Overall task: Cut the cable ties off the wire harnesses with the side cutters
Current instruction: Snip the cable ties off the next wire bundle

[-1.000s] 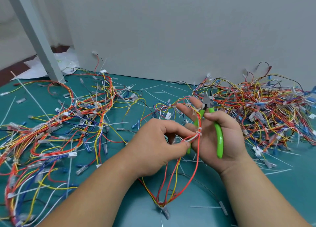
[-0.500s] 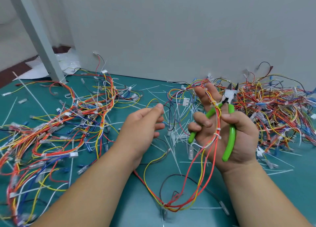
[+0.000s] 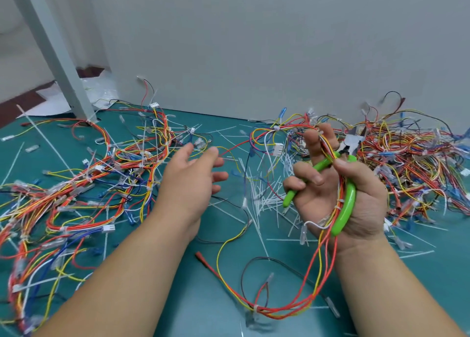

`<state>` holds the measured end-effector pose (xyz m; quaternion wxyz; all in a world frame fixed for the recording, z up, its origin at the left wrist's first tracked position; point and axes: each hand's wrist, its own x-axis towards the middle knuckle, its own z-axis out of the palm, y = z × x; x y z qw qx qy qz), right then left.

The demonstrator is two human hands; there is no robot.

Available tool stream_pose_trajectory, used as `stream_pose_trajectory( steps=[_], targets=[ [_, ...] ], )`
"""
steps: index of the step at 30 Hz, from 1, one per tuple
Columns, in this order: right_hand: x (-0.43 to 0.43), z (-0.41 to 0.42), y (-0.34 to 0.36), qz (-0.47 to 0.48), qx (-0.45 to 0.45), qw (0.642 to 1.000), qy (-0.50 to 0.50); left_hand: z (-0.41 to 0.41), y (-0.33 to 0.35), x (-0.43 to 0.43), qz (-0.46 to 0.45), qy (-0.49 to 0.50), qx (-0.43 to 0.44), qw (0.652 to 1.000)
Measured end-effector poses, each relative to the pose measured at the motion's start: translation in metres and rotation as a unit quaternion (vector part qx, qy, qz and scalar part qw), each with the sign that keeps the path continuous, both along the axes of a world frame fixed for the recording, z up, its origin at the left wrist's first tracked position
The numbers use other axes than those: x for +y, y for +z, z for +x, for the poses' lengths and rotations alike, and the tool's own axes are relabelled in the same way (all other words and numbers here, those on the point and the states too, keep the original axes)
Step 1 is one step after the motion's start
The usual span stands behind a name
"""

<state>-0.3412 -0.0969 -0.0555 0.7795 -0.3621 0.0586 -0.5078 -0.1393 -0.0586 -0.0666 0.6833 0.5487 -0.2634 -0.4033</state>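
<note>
My right hand [image 3: 338, 192] is raised palm-up over the mat and grips the green-handled side cutters [image 3: 347, 202], jaws pointing away. The same hand also holds a red, orange and yellow wire harness [image 3: 292, 308] that runs across the palm and hangs in a loop down to the mat. White cable ties [image 3: 340, 201] still bind the harness at the palm and another tie [image 3: 255, 308] at the loop's bottom. My left hand [image 3: 189, 181] hovers open to the left, holding nothing, fingers spread.
A heap of harnesses [image 3: 412, 158] lies at the right by the wall, another heap [image 3: 84, 184] spreads over the left of the green mat [image 3: 178, 298]. Cut white tie scraps [image 3: 267, 197] litter the middle. A grey post [image 3: 54, 54] stands at back left.
My left hand let go of the harness and moved left, opening. My right hand rose and turned palm-up with cutters and harness; the loop now hangs from it alone.
</note>
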Motion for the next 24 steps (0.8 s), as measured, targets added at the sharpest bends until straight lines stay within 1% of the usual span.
stream_pose_trajectory(
  steps=[3,7,9,12,15,16,17,21,24],
  targets=[
    [-0.004,-0.004,0.001,0.002,-0.008,1.000,-0.010,0.002,0.000,-0.001,-0.003,0.015,0.001,1.000],
    [-0.006,-0.005,0.001,0.019,-0.020,0.999,-0.031,0.013,0.007,-0.001,-0.087,0.112,0.035,0.989],
    [-0.006,-0.005,0.000,0.025,-0.027,0.999,-0.035,0.016,0.008,0.000,-0.099,0.125,0.033,0.987],
    [-0.006,-0.006,0.000,0.027,-0.037,0.998,-0.035,0.010,0.007,0.002,-0.062,0.085,-0.021,0.994],
    [-0.006,-0.007,0.000,0.026,-0.040,0.998,-0.033,0.002,0.005,0.005,-0.051,0.040,-0.131,0.989],
    [-0.006,-0.007,0.000,0.025,-0.041,0.998,-0.029,-0.001,0.005,0.006,-0.054,0.012,-0.147,0.988],
    [-0.006,-0.007,0.000,0.024,-0.043,0.998,-0.024,-0.005,0.005,0.008,-0.057,-0.019,-0.143,0.988],
    [-0.005,-0.006,0.000,0.016,-0.047,0.999,-0.007,-0.014,0.011,0.015,-0.078,-0.105,-0.064,0.989],
    [-0.005,-0.007,0.000,0.007,-0.050,0.999,-0.005,-0.010,0.016,0.017,-0.094,-0.175,0.037,0.979]
  ],
)
